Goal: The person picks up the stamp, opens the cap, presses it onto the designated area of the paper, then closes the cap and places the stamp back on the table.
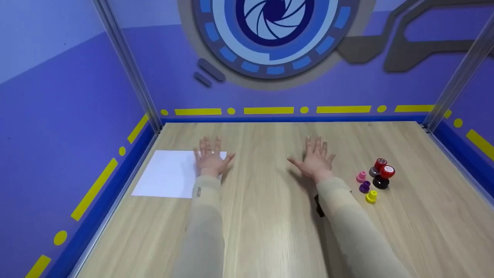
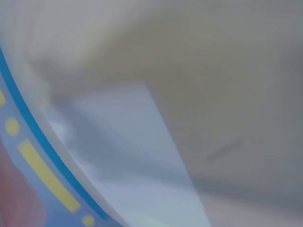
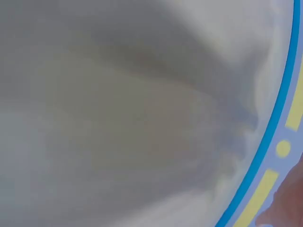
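My left hand (image 1: 210, 160) is spread out, palm down, over the right part of a white sheet of paper (image 1: 166, 173). In the left wrist view the paper (image 2: 128, 137) lies below, and part of the hand (image 2: 19, 198) shows at the lower left edge. My right hand (image 1: 314, 162) is also spread, fingers pointing to the far wall, above bare wood. A bit of that hand (image 3: 286, 201) enters the right wrist view at the lower right. Neither hand holds anything. Nearest the right hand stand small pink (image 1: 361, 177), purple (image 1: 364, 187) and yellow stampers (image 1: 371, 197).
Beside the small stampers are two larger red-topped stamps, one with a black base (image 1: 381, 182), the other with a grey base (image 1: 373, 172). A wooden table (image 1: 262, 231) spans the space between blue walls (image 1: 162, 77) with metal corner posts (image 1: 131, 65).
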{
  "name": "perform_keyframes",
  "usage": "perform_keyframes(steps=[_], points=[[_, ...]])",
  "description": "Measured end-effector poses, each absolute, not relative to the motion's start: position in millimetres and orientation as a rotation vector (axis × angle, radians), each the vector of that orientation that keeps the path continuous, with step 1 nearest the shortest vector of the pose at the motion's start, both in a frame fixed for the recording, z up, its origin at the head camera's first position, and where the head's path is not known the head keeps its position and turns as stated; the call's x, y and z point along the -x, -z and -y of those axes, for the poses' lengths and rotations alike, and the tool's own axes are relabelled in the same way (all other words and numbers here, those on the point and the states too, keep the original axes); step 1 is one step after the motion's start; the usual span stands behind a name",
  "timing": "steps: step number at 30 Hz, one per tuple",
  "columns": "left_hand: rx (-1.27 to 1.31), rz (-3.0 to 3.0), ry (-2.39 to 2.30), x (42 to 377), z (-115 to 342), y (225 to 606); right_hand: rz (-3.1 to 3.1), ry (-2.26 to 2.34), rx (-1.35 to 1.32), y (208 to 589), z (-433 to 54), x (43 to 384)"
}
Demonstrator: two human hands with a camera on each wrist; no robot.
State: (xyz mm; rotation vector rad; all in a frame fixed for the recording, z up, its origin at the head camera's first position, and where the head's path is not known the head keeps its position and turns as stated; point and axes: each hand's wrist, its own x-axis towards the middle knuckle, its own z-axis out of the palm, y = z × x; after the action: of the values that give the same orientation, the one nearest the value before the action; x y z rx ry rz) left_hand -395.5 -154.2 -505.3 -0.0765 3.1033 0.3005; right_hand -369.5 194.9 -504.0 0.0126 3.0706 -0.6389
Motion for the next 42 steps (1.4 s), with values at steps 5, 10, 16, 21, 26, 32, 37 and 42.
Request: perform_keyframes(steps=[5,10,16,21,26,32,37,42], points=[[0.234,-3.080,-0.350,379.8,205.2,500.9,-3.079,0.663,0.113,502.6,-153.5,366.2],[0.438,-2.986,-0.459,358.0,240.8,502.2,-3.061,0.679,0.261,503.7,-107.8,357.9],[0.652,-2.846,-0.531,344.0,252.3,509.7,-3.026,0.701,0.424,503.4,-68.6,345.3],[0.715,-2.807,-0.500,345.2,239.4,513.7,-2.999,0.693,0.508,504.0,-53.5,339.2],[0.723,-2.838,-0.371,356.6,208.1,513.9,-2.962,0.703,0.488,505.7,-51.0,338.9],[0.705,-2.879,-0.254,371.2,157.0,515.6,-2.945,0.693,0.436,507.2,-53.0,341.2],[0.639,-2.941,-0.133,380.7,112.8,516.4,-2.914,0.682,0.382,510.4,-54.0,341.8],[0.466,-3.000,0.028,382.8,71.1,513.2,-2.908,0.648,0.315,515.3,-63.4,345.1]])
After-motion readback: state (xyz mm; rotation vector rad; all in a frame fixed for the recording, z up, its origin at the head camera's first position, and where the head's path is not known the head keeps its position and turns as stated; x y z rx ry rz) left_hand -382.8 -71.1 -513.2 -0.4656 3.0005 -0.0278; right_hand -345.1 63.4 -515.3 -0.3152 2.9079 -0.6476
